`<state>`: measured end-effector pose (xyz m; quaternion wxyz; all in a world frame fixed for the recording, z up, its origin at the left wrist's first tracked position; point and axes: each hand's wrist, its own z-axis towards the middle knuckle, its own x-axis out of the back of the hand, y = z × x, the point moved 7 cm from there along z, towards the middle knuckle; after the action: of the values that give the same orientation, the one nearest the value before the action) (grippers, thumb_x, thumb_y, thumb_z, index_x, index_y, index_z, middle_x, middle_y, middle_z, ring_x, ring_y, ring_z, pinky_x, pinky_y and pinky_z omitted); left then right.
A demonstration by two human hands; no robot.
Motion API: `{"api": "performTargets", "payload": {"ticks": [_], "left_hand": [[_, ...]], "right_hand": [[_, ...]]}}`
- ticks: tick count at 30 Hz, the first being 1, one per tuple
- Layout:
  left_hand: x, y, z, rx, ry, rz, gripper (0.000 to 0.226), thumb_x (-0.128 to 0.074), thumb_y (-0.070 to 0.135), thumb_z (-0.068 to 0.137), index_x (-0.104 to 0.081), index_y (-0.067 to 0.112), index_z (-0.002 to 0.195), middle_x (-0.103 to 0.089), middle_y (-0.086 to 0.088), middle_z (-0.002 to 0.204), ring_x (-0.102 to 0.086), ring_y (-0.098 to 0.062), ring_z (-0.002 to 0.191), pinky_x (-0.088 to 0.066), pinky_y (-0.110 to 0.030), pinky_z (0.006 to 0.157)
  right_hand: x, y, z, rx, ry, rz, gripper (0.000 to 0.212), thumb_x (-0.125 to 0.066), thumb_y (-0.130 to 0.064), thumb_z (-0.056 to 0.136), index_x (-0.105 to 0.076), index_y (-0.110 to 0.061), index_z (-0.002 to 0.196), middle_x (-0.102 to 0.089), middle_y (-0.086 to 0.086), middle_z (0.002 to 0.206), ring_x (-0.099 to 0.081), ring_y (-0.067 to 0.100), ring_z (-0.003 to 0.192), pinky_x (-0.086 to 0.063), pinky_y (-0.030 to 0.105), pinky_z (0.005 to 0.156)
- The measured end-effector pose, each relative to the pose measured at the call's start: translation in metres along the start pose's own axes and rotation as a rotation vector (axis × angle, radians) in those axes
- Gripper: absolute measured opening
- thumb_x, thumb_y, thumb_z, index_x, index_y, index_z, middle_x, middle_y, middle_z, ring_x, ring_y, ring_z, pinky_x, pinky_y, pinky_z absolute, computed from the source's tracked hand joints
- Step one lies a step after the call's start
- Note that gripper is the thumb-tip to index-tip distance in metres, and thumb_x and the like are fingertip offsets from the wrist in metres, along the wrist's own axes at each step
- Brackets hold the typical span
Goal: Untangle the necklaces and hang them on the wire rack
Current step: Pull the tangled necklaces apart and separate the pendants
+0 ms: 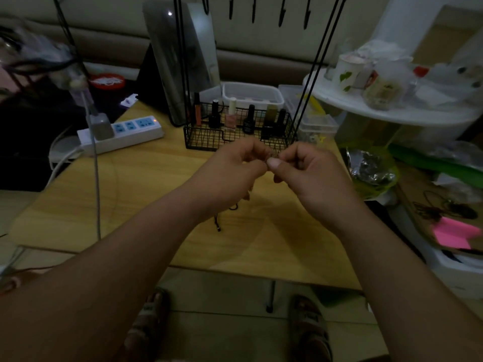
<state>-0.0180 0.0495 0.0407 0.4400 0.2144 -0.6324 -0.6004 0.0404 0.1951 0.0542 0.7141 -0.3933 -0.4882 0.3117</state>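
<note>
My left hand [232, 173] and my right hand [305, 173] meet above the middle of the wooden table [146, 194], fingertips pinched together on a thin necklace [273, 156] that is barely visible between them. A dark cord end [218, 223] of it hangs below my left hand and rests on the tabletop. The black wire rack [237, 131] stands just behind my hands; its thin poles rise to a row of hooks [281, 11] at the top edge of the view. The rack's basket holds several nail polish bottles.
A white power strip [125, 131] with a plugged charger and hanging cable lies at the left. A white tray [252, 96] and a clear box sit behind the rack. A cluttered white shelf [392, 111] and a foil bag [371, 168] crowd the right. More dark necklaces [441, 209] lie far right.
</note>
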Motion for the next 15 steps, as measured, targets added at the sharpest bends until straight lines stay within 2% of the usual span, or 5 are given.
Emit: {"api": "performTargets", "payload": {"ticks": [1, 5, 10, 14, 15], "left_hand": [[0.000, 0.001, -0.001, -0.002, 0.008, 0.003, 0.014, -0.059, 0.020, 0.101, -0.070, 0.029, 0.104, -0.069, -0.003, 0.099, -0.058, -0.008, 0.069, -0.056, -0.035, 0.064], [-0.001, 0.007, -0.005, -0.050, 0.042, 0.109, 0.009, -0.061, 0.028, 0.104, -0.069, 0.030, 0.101, -0.068, 0.007, 0.092, -0.061, -0.015, 0.069, -0.058, -0.050, 0.062], [0.000, 0.013, -0.002, -0.059, 0.109, 0.187, 0.011, -0.061, 0.031, 0.104, -0.067, 0.025, 0.098, -0.069, 0.006, 0.093, -0.055, 0.000, 0.059, -0.056, -0.040, 0.062], [0.000, 0.013, -0.005, -0.039, 0.142, 0.236, 0.016, -0.061, 0.033, 0.104, -0.067, 0.022, 0.095, -0.072, 0.001, 0.090, -0.062, -0.011, 0.068, -0.055, -0.041, 0.062], [0.000, 0.012, -0.006, -0.033, 0.137, 0.239, 0.016, -0.060, 0.033, 0.105, -0.067, 0.021, 0.095, -0.072, 0.001, 0.090, -0.061, -0.009, 0.067, -0.053, -0.039, 0.061]], "right_hand": [[0.000, -0.001, -0.001, 0.003, -0.001, -0.040, 0.013, -0.072, -0.025, 0.096, -0.069, -0.013, 0.091, -0.073, 0.001, 0.078, -0.057, 0.000, 0.061, -0.043, 0.012, 0.054], [-0.004, 0.001, -0.001, -0.019, -0.004, -0.119, 0.018, -0.073, -0.031, 0.095, -0.068, -0.015, 0.089, -0.073, -0.002, 0.078, -0.058, 0.002, 0.062, -0.041, 0.014, 0.052], [0.001, -0.002, -0.002, -0.057, -0.009, -0.162, 0.017, -0.072, -0.034, 0.096, -0.069, -0.018, 0.091, -0.074, -0.003, 0.082, -0.062, 0.009, 0.070, -0.045, 0.022, 0.057], [0.001, -0.007, 0.000, -0.064, -0.063, -0.137, 0.006, -0.069, -0.026, 0.097, -0.067, -0.021, 0.100, -0.074, 0.002, 0.090, -0.064, 0.012, 0.073, -0.054, 0.039, 0.067], [0.000, -0.007, -0.001, -0.071, -0.076, -0.100, 0.008, -0.068, -0.024, 0.097, -0.067, -0.023, 0.105, -0.074, 0.005, 0.092, -0.065, 0.013, 0.073, -0.054, 0.040, 0.065]]}}
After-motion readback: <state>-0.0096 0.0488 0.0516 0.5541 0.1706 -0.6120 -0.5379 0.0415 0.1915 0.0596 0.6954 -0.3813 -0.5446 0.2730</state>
